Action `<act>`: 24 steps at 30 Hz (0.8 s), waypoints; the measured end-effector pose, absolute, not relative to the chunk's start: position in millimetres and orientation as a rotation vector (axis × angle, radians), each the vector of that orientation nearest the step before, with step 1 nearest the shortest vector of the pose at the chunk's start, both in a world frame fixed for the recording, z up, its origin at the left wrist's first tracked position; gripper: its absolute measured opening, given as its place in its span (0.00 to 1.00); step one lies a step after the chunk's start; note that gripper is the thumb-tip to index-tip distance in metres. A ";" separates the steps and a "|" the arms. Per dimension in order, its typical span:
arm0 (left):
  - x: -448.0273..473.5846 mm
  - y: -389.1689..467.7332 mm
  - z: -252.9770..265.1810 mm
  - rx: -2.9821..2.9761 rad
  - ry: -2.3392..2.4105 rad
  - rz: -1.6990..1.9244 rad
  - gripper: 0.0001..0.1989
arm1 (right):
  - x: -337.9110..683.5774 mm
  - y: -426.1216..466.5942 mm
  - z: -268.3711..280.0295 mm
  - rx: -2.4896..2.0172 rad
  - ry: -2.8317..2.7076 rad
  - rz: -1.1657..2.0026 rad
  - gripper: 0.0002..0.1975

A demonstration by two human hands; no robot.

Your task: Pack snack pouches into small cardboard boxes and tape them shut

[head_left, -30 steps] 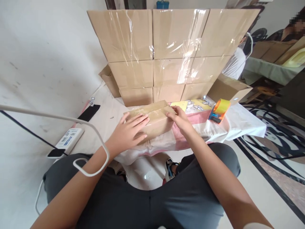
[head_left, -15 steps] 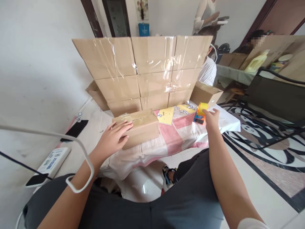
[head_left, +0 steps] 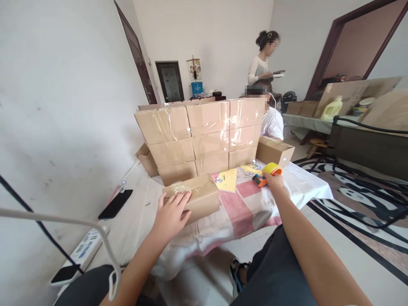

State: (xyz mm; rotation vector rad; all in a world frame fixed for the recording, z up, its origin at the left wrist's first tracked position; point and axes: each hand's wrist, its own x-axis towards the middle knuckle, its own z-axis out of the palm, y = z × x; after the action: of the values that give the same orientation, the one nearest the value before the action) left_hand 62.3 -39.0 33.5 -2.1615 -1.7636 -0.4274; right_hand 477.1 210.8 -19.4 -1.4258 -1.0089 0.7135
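A small brown cardboard box (head_left: 200, 196) lies on the cloth-covered low table (head_left: 302, 187) in front of me. My left hand (head_left: 172, 212) rests flat on its near left top, fingers spread. My right hand (head_left: 273, 182) is out to the right, fingers closed on an orange tape dispenser (head_left: 265, 175) that carries a yellow tape roll. The dispenser sits on or just above the cloth; I cannot tell which.
A wall of taped cardboard boxes (head_left: 204, 138) stands behind the small box, with a loose box (head_left: 274, 151) at its right. A black phone (head_left: 115, 204) lies at left. One person sits behind the boxes, another stands farther back. A white cable (head_left: 63, 221) crosses the left foreground.
My right hand left the box, reached right and closed on the tape dispenser. My left hand stayed on the box. The camera tilted up, so more of the room shows.
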 end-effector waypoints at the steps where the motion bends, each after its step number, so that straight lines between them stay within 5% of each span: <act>1: 64.4 -39.1 30.5 -2.143 -1.770 -0.423 0.27 | 477.3 212.6 -18.1 -1.504 -1.010 0.679 0.15; 7: 66.0 -34.6 17.1 -2.085 -1.756 -0.423 0.27 | 465.4 217.1 -9.3 -1.749 -1.074 0.419 0.19; 15: 103.5 -62.9 30.4 -2.046 -1.745 -0.577 0.33 | 415.5 173.8 -7.9 -1.445 -1.475 0.217 0.19; 20: 145.9 -84.9 15.7 -2.782 -1.498 -1.150 0.30 | 379.7 118.9 -4.8 -0.973 -1.409 0.610 0.26; 24: 160.3 -82.2 -14.5 -2.847 -1.866 -1.782 0.23 | 349.5 78.4 0.6 -0.857 -1.331 0.978 0.27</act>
State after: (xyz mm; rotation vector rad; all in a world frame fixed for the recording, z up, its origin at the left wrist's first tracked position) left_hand 160.3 -82.2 -14.5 -2.8469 -1.8664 -1.7822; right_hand 349.5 78.4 0.6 -0.8567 -1.3307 0.9783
